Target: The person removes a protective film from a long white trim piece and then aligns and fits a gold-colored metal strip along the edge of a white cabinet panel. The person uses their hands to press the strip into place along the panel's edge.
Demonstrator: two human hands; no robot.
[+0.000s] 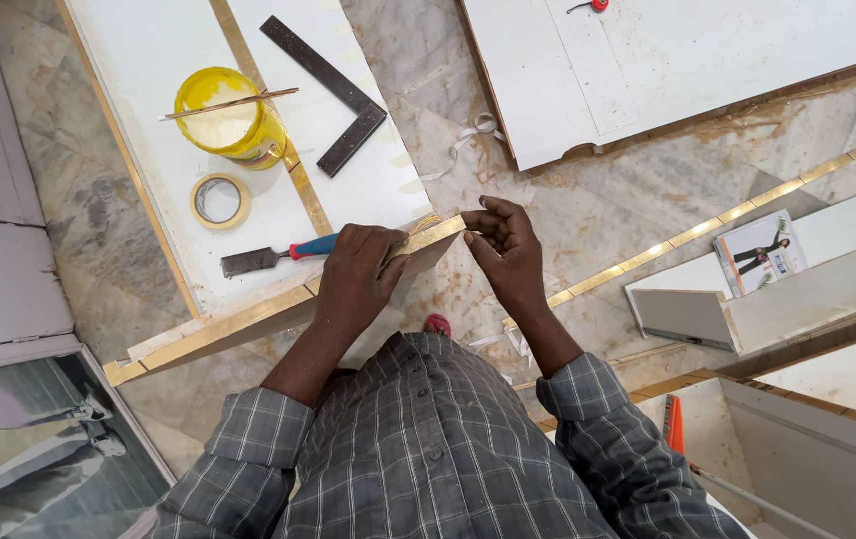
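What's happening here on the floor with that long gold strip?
A person in a checked shirt presses the left hand on a long board edged with gold strip, while the right hand pinches the strip's end. Nearby on a white panel lie a chisel, tape roll, yellow tin and a dark square.

The wooden board [248,324] carries a shiny gold metallic edge strip [435,233]. The white panel [149,60] looks smooth and matt. The yellow tin [233,125] is glossy, the square [333,95] dull dark metal, the chisel [273,257] steel with a plastic handle. The marble floor [598,200] is polished but dusty; the shirt [428,439] is checked cloth.
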